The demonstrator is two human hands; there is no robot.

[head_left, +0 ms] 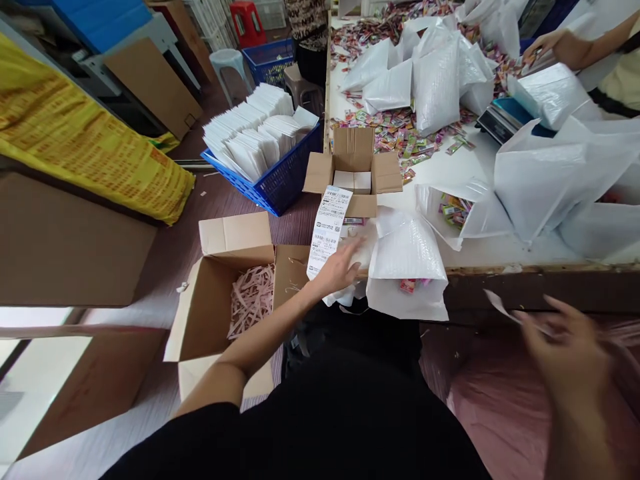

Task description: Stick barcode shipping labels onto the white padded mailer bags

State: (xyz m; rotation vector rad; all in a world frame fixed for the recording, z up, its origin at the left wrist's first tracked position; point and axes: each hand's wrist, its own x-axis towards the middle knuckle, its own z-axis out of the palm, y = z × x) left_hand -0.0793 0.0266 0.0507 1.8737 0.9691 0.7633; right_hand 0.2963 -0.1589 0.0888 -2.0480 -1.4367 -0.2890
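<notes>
White shipping label strip (329, 230) lies under the left hand's (340, 268) spread fingertips at the table edge (500, 270); blurred right hand (563, 343) pinches a paper scrap (497, 307) below it.

The left hand (339, 268) reached far forward, arm outstretched, fingers spread and flat. The right hand (563, 347) hung near, blurred, fingers loosely pinched.

A blue basket (280, 183) packed with white envelopes (255, 133) stands beside the counter (470, 167). On the floor, an open carton (220, 313) holds pink paper shreds (253, 297). Farther along the counter, colourful sachets (395, 127) lie scattered among white bags (435, 73), near a scale (503, 120).
</notes>
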